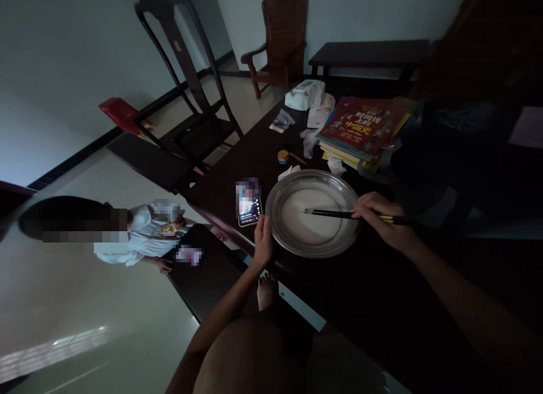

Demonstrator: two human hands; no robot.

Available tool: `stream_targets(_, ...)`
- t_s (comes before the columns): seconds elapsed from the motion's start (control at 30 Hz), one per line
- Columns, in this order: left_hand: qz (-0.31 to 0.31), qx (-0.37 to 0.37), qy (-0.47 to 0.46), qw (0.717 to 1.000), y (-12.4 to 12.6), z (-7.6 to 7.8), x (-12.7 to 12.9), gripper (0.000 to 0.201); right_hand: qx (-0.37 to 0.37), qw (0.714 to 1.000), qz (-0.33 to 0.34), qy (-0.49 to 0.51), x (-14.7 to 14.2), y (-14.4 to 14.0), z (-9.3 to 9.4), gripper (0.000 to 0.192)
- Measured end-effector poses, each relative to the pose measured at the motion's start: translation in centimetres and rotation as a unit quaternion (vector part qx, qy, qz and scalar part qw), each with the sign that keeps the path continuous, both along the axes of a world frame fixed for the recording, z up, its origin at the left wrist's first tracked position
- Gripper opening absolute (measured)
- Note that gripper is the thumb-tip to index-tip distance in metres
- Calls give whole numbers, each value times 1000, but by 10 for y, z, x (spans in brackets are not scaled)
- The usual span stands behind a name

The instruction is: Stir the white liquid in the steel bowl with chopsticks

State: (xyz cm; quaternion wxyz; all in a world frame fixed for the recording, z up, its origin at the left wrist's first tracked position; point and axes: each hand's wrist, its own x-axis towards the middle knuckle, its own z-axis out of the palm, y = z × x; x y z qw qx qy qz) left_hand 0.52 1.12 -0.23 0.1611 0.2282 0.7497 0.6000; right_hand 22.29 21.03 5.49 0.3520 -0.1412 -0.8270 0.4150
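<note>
While the dark table [373, 303] fills most of the view, a round metal tray [297, 244] lies on it near its edge, with a thin white layer inside. Behind the tray is a stack of books [362, 125], and a lit phone [248, 204] lies just beside the tray's left rim. The right hand [379, 216] has its fingers closed around a pair of chopsticks [333, 213], whose tips are over the tray's middle. The left hand [263, 241] rests at the tray's near-left rim, fingers pressed together, close to the phone. A small jar [283, 156] stands beyond the tray.
</note>
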Motion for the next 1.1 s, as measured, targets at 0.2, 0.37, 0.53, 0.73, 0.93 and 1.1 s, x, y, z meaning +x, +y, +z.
stream_targets(0.2,3,12,14,1000,0,0,0,60,-5,999,37,-22,0,-1,-1,24)
stream_targets(0.37,-1,12,11,1000,0,1,1,58,-18,1000,0,6,1,0,-2,27)
stream_targets(0.53,-3,7,1,1000,1,3,1,60,-10,999,40,-18,0,-2,-2,23)
stream_targets(0.73,-15,16,0,1000,0,4,2,59,-27,1000,1,-1,1,0,-1,31)
stream_targets(0.93,-8,21,5,1000,1,3,1,61,5,999,28,-16,-1,-1,-2,20)
stream_targets(1.1,-8,21,3,1000,1,1,0,60,-27,999,20,2,1,0,-3,29)
